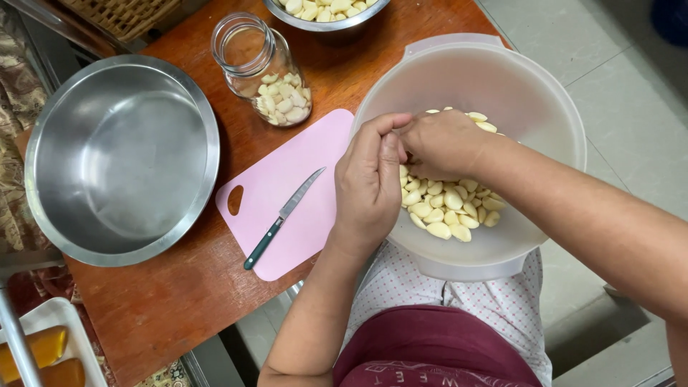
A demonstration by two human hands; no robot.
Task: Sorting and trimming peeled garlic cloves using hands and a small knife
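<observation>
Left hand (pixel 369 188) at frame centre, fingers (pixel 383 140) curled together, tips meeting right hand (pixel 443 143) over translucent plastic bowl (pixel 545 107). Right fingers bent closed; pinched item hidden, cannot tell. Peeled garlic cloves (pixel 444 208) lie in bowl bottom. Paring knife (pixel 283 216) rests on pink cutting board (pixel 276 186), centre left.

Two hands at work, the left hand (pixel 368 188) and the right hand (pixel 443 143). Three bowls: one white plastic bowl (pixel 534 93) and two steel bowls, the big one (pixel 120 159) and another (pixel 326 23) at the top edge. One glass jar (pixel 261 68), one pink cutting board (pixel 287 193), one knife (pixel 282 218). Peeled garlic cloves (pixel 444 211): too many to count.
</observation>
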